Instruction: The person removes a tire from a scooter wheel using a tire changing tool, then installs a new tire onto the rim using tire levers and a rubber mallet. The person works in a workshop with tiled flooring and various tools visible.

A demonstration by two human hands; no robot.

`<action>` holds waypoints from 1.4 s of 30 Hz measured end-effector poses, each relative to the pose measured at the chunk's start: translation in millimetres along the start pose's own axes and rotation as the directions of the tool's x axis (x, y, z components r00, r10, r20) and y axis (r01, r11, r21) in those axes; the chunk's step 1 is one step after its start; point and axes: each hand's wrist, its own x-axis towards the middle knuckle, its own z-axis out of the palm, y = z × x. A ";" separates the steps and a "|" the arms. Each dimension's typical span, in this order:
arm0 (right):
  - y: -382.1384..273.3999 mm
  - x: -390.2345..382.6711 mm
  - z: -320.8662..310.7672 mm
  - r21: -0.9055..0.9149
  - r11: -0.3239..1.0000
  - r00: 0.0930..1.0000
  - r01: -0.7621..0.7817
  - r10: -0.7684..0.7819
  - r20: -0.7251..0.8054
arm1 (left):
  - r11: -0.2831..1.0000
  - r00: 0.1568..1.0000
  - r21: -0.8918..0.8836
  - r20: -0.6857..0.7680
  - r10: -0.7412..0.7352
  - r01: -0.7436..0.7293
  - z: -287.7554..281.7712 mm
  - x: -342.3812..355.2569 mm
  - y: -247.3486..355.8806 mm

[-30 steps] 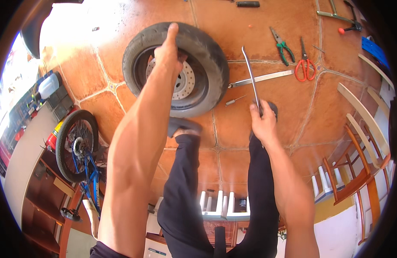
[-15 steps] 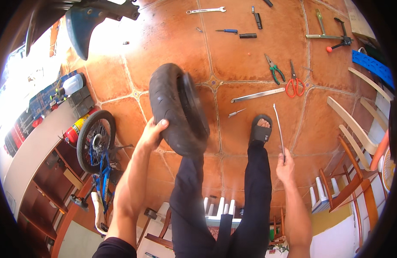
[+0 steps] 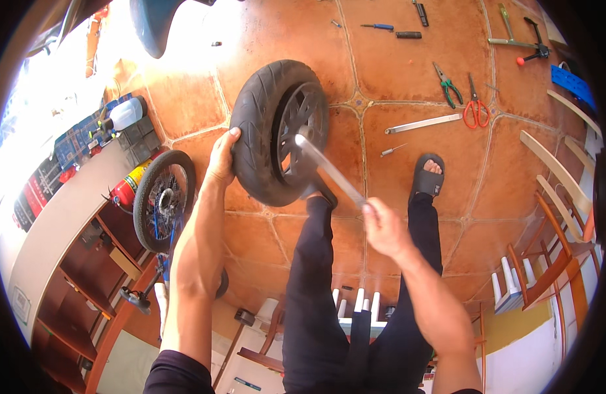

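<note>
A small wheel with a thick black tyre (image 3: 255, 128) and dark spoked rim (image 3: 309, 115) is tilted so that its rim faces right. My left hand (image 3: 223, 157) grips the tyre's left side, thumb on the tread and the fingers hidden behind it. In my right hand (image 3: 385, 228) is a long metal tyre lever (image 3: 339, 178), closed around its lower end. The lever points up and left, its pale tip in front of the rim. From this view I cannot tell whether the tip touches the wheel.
On the tiled floor lie a flat metal bar (image 3: 421, 124), red-handled scissors (image 3: 475, 113), green-handled pliers (image 3: 449, 85), a small pointed tool (image 3: 393, 150) and a blue screwdriver (image 3: 380, 27). A bicycle wheel (image 3: 165, 200) stands at left, wooden chairs (image 3: 558, 262) at right.
The wheel has turned, so its spoked rim now shows more. My right hand has swung the lever left from beside my right leg to the wheel's front. The view has shifted slightly.
</note>
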 end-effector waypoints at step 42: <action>-4.5 26.6 71.9 -0.093 0.990 0.953 0.107 -0.076 0.293 | 0.983 0.989 -0.111 -0.045 0.139 -0.143 27.3 -133.8 -38.2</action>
